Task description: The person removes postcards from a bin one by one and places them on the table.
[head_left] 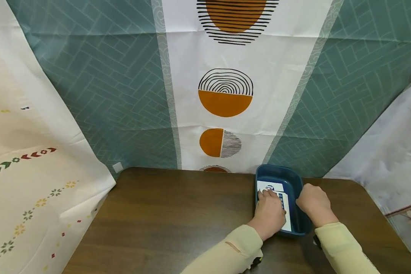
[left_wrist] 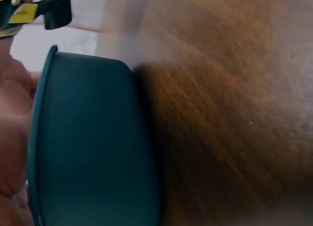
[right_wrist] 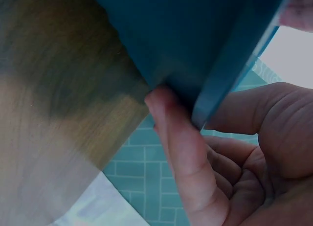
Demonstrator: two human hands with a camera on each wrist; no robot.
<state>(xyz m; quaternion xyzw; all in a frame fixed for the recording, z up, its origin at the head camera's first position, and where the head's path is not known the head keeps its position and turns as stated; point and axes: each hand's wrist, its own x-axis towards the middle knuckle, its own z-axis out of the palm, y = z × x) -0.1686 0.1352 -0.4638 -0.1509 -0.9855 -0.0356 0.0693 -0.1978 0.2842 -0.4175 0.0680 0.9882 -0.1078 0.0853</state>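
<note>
Dark blue, the tray (head_left: 280, 172) sits at the desk's (head_left: 164, 213) far edge near its right corner, white printed cards (head_left: 287, 219) inside. The right hand (head_left: 315, 202) pinches its rim; the left hand (head_left: 270, 215) lies over the cards, its grip unclear.

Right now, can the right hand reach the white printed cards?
Likely yes, once the right hand releases the blue bin: the white printed cards lie partly exposed, though the left hand covers some.

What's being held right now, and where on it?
The right hand pinches the blue tray by its right-side rim. The left hand is over the white cards inside; whether it grips one can't be told.
</note>
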